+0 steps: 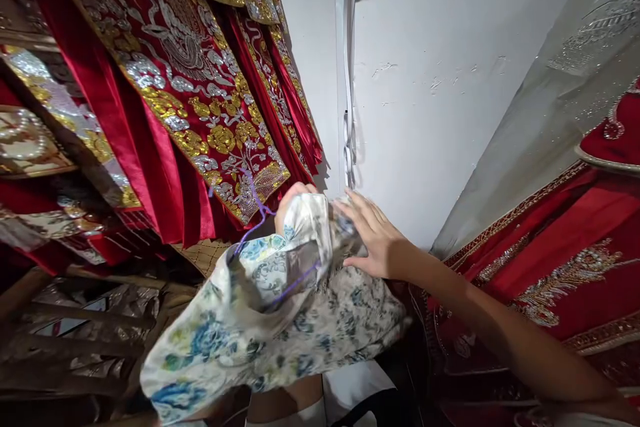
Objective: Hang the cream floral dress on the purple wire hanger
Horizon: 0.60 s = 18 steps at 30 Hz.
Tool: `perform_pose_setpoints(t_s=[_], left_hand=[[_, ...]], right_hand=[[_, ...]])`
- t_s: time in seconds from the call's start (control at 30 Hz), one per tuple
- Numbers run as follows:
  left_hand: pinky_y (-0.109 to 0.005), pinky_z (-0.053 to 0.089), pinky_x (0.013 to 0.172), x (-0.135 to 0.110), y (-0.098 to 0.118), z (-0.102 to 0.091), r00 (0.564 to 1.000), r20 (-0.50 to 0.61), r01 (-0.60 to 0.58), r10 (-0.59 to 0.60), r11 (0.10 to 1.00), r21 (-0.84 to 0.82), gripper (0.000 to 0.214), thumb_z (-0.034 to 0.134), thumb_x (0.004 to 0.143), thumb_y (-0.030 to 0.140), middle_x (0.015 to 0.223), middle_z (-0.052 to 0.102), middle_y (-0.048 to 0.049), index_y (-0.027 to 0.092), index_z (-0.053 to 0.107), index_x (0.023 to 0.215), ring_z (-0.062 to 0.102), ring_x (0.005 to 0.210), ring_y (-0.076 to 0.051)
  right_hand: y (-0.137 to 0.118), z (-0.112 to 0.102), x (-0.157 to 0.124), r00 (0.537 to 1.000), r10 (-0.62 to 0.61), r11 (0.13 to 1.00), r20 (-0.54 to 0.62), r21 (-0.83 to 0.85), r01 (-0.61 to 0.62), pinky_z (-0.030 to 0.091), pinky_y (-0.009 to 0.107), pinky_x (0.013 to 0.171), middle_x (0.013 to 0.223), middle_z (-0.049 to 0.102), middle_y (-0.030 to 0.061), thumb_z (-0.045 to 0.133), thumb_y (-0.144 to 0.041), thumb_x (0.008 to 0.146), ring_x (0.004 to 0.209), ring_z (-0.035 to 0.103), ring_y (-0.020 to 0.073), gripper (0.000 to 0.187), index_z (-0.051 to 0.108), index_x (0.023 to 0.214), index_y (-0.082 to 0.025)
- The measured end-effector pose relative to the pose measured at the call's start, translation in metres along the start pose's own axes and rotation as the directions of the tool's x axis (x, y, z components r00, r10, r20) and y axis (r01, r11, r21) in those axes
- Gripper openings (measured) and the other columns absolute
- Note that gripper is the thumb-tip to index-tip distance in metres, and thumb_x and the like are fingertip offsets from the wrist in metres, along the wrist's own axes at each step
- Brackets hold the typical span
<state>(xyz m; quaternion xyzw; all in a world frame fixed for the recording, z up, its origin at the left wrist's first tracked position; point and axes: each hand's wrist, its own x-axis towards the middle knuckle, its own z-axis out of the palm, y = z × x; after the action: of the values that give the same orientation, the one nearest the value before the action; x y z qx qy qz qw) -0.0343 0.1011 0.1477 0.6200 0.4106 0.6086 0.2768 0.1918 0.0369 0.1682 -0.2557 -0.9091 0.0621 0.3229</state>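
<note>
A white garment with blue and green flowers (200,340) hangs in front of me, partly smeared by motion. My left hand (293,203) is closed on its upper edge near the collar, and most of that hand is hidden behind the cloth. A thin purple hanger (263,210) runs through the neckline, with its hook end sticking up on the left. My right hand (373,237) is at the garment's right side with fingers stretched out and apart. Its fingertips are close to the cloth; whether they touch it I cannot tell.
Red embroidered clothes (200,80) with gold and silver sequins hang at the left. More red beaded garments (565,267) and a pale glittery fabric (565,87) hang at the right. A white wall (425,80) faces me. Wooden slats (85,320) stand at lower left.
</note>
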Motion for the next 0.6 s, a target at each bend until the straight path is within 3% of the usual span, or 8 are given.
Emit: perform_pose_setpoints(t_s=[0.1, 0.17, 0.23, 0.3, 0.33, 0.47, 0.53, 0.6], left_hand=[[-0.038, 0.056, 0.066, -0.005, 0.009, 0.018, 0.992, 0.119, -0.012, 0.051, 0.951, -0.310, 0.059, 0.054, 0.085, 0.072, 0.068, 0.049, -0.0029, 0.022, 0.033, 0.062, 0.055, 0.062, -0.017], [-0.041, 0.059, 0.073, -0.009, 0.016, 0.024, 0.981, 0.180, 0.012, 0.068, 0.913, -0.408, 0.062, 0.072, 0.073, 0.066, 0.071, 0.054, -0.0049, 0.021, 0.033, 0.056, 0.061, 0.069, -0.020], [-0.044, 0.060, 0.087, -0.013, 0.020, 0.024, 0.992, 0.127, 0.045, -0.003, 0.944, -0.326, 0.047, 0.079, 0.071, 0.054, 0.089, 0.067, -0.0080, 0.022, 0.047, 0.059, 0.069, 0.089, -0.025], [-0.044, 0.059, 0.096, -0.020, 0.018, 0.021, 0.988, 0.011, 0.155, -0.155, 0.975, -0.157, 0.024, 0.071, 0.081, 0.047, 0.108, 0.072, -0.0101, 0.024, 0.066, 0.078, 0.070, 0.107, -0.027], [-0.041, 0.059, 0.098, -0.024, 0.016, 0.018, 0.973, -0.039, 0.225, -0.229, 0.971, -0.080, 0.026, 0.062, 0.088, 0.046, 0.113, 0.073, -0.0120, 0.022, 0.071, 0.091, 0.070, 0.111, -0.026], [-0.037, 0.060, 0.095, -0.044, -0.010, 0.011, 0.930, -0.040, 0.365, -0.364, 0.931, 0.010, 0.063, 0.024, 0.104, 0.048, 0.113, 0.075, -0.0178, 0.010, 0.072, 0.117, 0.070, 0.113, -0.025], [-0.043, 0.058, 0.100, -0.055, -0.030, 0.011, 0.913, 0.014, 0.407, -0.408, 0.909, -0.085, 0.063, 0.024, 0.105, 0.051, 0.118, 0.076, -0.0153, 0.013, 0.069, 0.127, 0.068, 0.123, -0.028], [-0.048, 0.054, 0.108, -0.066, -0.050, 0.017, 0.902, 0.069, 0.431, -0.426, 0.883, -0.186, 0.059, 0.041, 0.101, 0.059, 0.126, 0.074, -0.0141, 0.016, 0.066, 0.131, 0.063, 0.131, -0.033]], right_hand=[[0.024, 0.027, 0.000, 0.996, -0.004, 0.991, -0.085, -0.134, -0.008, 0.032, 0.064, 0.119, 0.169, 0.028, 0.0176, 0.077, -0.028, 0.080, 0.152, 0.033, 0.0417, 0.107, 0.014, 0.168, -0.025], [0.035, 0.036, -0.003, 0.990, -0.014, 0.989, -0.139, -0.151, -0.007, 0.041, 0.058, 0.112, 0.159, 0.044, 0.0164, 0.073, -0.031, 0.083, 0.139, 0.048, 0.0402, 0.097, 0.022, 0.166, -0.029], [0.044, 0.034, -0.010, 0.978, 0.045, 0.985, -0.202, -0.157, -0.077, 0.047, 0.055, 0.101, 0.141, 0.058, 0.0145, 0.073, -0.035, 0.083, 0.122, 0.056, 0.0388, 0.084, 0.038, 0.159, -0.031], [0.055, 0.020, -0.018, 0.947, 0.173, 0.960, -0.269, -0.168, -0.223, 0.049, 0.056, 0.094, 0.128, 0.061, 0.0124, 0.075, -0.036, 0.077, 0.113, 0.057, 0.0393, 0.080, 0.049, 0.152, -0.033], [0.060, 0.009, -0.022, 0.916, 0.246, 0.936, -0.316, -0.169, -0.310, 0.050, 0.057, 0.092, 0.125, 0.060, 0.0117, 0.076, -0.036, 0.075, 0.111, 0.056, 0.0398, 0.080, 0.051, 0.151, -0.034], [0.082, -0.038, -0.028, 0.749, 0.417, 0.816, -0.515, -0.151, -0.558, 0.047, 0.058, 0.092, 0.122, 0.059, 0.0126, 0.078, -0.039, 0.074, 0.113, 0.054, 0.0420, 0.080, 0.052, 0.149, -0.032], [0.088, -0.053, -0.022, 0.703, 0.425, 0.777, -0.570, -0.169, -0.606, 0.044, 0.058, 0.097, 0.122, 0.059, 0.0138, 0.079, -0.043, 0.075, 0.115, 0.054, 0.0430, 0.078, 0.053, 0.147, -0.029], [0.090, -0.062, -0.009, 0.694, 0.415, 0.760, -0.589, -0.196, -0.620, 0.042, 0.058, 0.100, 0.123, 0.060, 0.0148, 0.079, -0.047, 0.076, 0.117, 0.053, 0.0436, 0.077, 0.055, 0.146, -0.027]])
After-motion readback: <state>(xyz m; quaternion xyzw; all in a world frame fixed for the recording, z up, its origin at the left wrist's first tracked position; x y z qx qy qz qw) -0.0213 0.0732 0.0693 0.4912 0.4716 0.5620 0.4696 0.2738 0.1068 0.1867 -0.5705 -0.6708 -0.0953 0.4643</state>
